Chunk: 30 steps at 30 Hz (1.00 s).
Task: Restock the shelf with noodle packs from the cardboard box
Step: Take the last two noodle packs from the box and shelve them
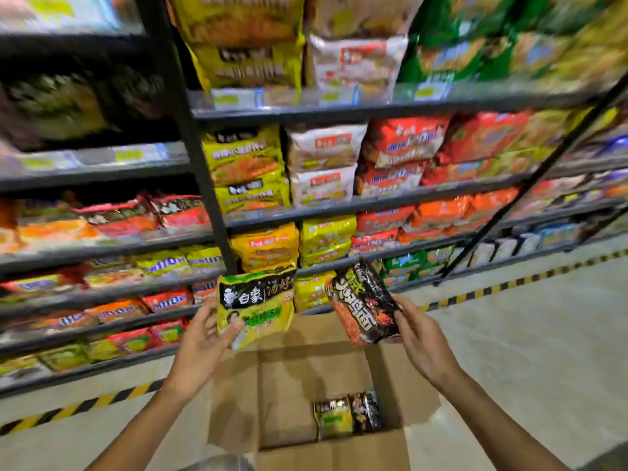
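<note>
A shop aisle: dark metal shelving [373,112] stacked with noodle multipacks fills the upper frame, pale floor with yellow-black hazard tape [509,283] below. At centre, the left hand [200,338] grips a yellow-green noodle pack [255,307] printed 白象 and 汤好; the right hand [416,334] pinches a black-and-red noodle pack [365,302] whose large characters are tilted and hard to read. Beneath them sits the open cardboard box [238,402], two packs [346,416] left inside. Best match each pack to its like-coloured stack, label facing outward.
</note>
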{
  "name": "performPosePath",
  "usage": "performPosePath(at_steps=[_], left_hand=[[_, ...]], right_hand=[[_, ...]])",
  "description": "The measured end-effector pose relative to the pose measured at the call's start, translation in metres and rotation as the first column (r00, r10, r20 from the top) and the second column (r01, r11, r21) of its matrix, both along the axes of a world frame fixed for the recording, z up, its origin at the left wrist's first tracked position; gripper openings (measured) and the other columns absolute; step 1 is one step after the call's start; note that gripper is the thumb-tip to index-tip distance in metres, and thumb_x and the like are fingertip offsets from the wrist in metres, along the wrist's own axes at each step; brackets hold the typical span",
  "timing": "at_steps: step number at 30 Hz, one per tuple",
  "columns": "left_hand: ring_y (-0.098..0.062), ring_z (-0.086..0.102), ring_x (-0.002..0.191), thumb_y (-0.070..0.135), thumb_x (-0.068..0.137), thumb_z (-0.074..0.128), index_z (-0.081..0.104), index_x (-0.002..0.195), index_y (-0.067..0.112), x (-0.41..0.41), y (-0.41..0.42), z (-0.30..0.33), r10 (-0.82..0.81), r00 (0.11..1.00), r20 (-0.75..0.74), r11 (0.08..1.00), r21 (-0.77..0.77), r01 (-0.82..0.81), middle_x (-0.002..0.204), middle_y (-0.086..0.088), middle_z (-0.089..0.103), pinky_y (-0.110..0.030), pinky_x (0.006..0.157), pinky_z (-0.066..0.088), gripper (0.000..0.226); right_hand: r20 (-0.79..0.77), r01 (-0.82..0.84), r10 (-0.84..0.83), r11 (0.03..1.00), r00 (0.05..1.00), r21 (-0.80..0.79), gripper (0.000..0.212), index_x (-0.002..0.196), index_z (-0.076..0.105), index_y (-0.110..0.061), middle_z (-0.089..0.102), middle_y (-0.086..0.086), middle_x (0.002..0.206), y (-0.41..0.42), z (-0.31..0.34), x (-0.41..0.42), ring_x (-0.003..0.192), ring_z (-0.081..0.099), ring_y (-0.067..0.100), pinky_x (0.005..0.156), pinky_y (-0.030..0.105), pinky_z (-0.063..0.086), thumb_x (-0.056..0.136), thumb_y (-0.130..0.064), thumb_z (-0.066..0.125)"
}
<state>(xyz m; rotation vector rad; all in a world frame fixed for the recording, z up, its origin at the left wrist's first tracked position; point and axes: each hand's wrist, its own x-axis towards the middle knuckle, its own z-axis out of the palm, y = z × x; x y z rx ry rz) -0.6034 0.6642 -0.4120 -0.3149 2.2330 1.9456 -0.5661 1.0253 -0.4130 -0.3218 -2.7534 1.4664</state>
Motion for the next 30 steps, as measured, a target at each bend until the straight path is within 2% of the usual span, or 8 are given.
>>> performPosePath(at_steps=[5,10,13,16,19,21,26,30], left_hand=[[-0.031,0.044,0.137,0.038,0.085,0.07,0.039,0.143,0.012,0.027,-0.03,0.059,-0.03,0.991,-0.131,0.994,-0.113,0.015,0.145,-0.017,0.047,-0.051,0.104,0.045,0.071],[-0.024,0.031,0.146,0.03,0.091,0.068,0.024,0.156,0.018,0.056,-0.038,0.095,0.041,0.969,-0.244,0.993,-0.097,-0.067,0.16,-0.006,0.029,-0.034,0.109,0.034,0.079],[-0.024,0.031,0.146,0.034,0.09,0.067,0.023,0.156,0.02,0.077,-0.047,0.113,0.077,0.952,-0.295,0.989,-0.099,-0.111,0.16,-0.008,0.029,-0.038,0.111,0.034,0.081],[-0.022,0.033,0.145,0.041,0.087,0.069,0.023,0.156,0.022,0.1,-0.063,0.126,0.139,0.934,-0.328,0.981,-0.085,-0.176,0.159,-0.007,0.032,-0.037,0.112,0.035,0.084],[-0.019,0.033,0.144,0.038,0.089,0.069,0.021,0.156,0.021,0.121,-0.081,0.14,0.215,0.918,-0.333,0.964,-0.08,-0.254,0.156,-0.001,0.036,-0.033,0.111,0.035,0.084],[-0.016,0.037,0.141,0.039,0.088,0.071,0.028,0.154,0.022,0.136,-0.096,0.15,0.253,0.905,-0.342,0.95,-0.089,-0.3,0.147,0.008,0.042,-0.034,0.111,0.038,0.08],[-0.019,0.052,0.132,0.068,0.074,0.072,0.042,0.143,0.029,0.155,-0.149,0.144,0.312,0.876,-0.369,0.927,-0.086,-0.366,0.141,-0.001,0.056,-0.051,0.108,0.045,0.085],[-0.018,0.049,0.135,0.063,0.079,0.072,0.041,0.144,0.028,0.167,-0.182,0.162,0.311,0.873,-0.375,0.918,-0.119,-0.378,0.146,0.0,0.052,-0.049,0.109,0.044,0.08]], right_hand=[[-0.112,-0.061,0.057,0.998,0.992,-0.035,0.036,0.133,0.054,-0.035,0.068,-0.003,0.123,-0.025,0.059,0.014,0.092,0.072,0.007,0.07,0.028,0.06,0.105,-0.014,0.045],[-0.193,-0.136,0.132,0.991,0.972,-0.008,0.037,0.127,0.056,-0.045,0.065,-0.025,0.114,-0.045,0.097,0.022,0.096,0.068,-0.004,0.086,0.04,0.059,0.104,-0.017,0.048],[-0.236,-0.171,0.161,0.985,0.958,-0.025,0.034,0.133,0.058,-0.034,0.065,-0.028,0.112,-0.054,0.109,0.029,0.099,0.064,-0.006,0.092,0.044,0.056,0.104,-0.018,0.049],[-0.256,-0.231,0.205,0.97,0.945,-0.077,0.035,0.135,0.057,-0.029,0.065,-0.011,0.126,-0.063,0.123,0.029,0.116,0.061,0.003,0.099,0.042,0.053,0.103,-0.017,0.05],[-0.266,-0.326,0.292,0.941,0.919,-0.094,0.032,0.129,0.058,-0.038,0.065,-0.005,0.129,-0.078,0.136,0.02,0.106,0.068,0.009,0.084,0.045,0.06,0.101,-0.026,0.05],[-0.279,-0.367,0.331,0.926,0.902,-0.086,0.035,0.135,0.058,-0.03,0.064,-0.002,0.129,-0.091,0.139,0.012,0.101,0.069,0.007,0.078,0.037,0.061,0.102,-0.02,0.05],[-0.306,-0.413,0.361,0.902,0.881,-0.125,0.032,0.13,0.057,-0.028,0.066,-0.012,0.117,-0.142,0.154,0.008,0.09,0.069,-0.003,0.071,0.022,0.058,0.103,-0.012,0.049],[-0.301,-0.436,0.38,0.889,0.874,-0.141,0.034,0.132,0.06,-0.031,0.069,-0.006,0.122,-0.186,0.146,0.0,0.105,0.069,0.015,0.084,0.054,0.058,0.099,-0.034,0.053]])
